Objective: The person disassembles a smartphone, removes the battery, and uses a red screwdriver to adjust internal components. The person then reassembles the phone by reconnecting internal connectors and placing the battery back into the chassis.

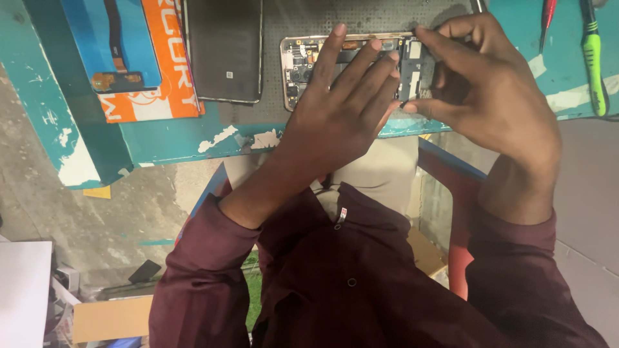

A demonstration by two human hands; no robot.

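An opened smartphone (298,61) with its back off lies on a dark perforated mat (284,16) on the teal bench, its circuit board and camera parts exposed. My left hand (342,109) lies flat across the phone with fingers stretched out, pressing it down. My right hand (490,90) is at the phone's right part, with thumb and forefinger pinched around a small part of the board; what lies between them is hidden by the fingers.
A dark phone back panel (225,48) lies left of the open phone. Beside it is an orange and blue package (138,58) with a flex cable. A green-handled tool (593,55) and a red-handled one (548,16) lie at the right. The teal bench edge (193,138) has chipped paint.
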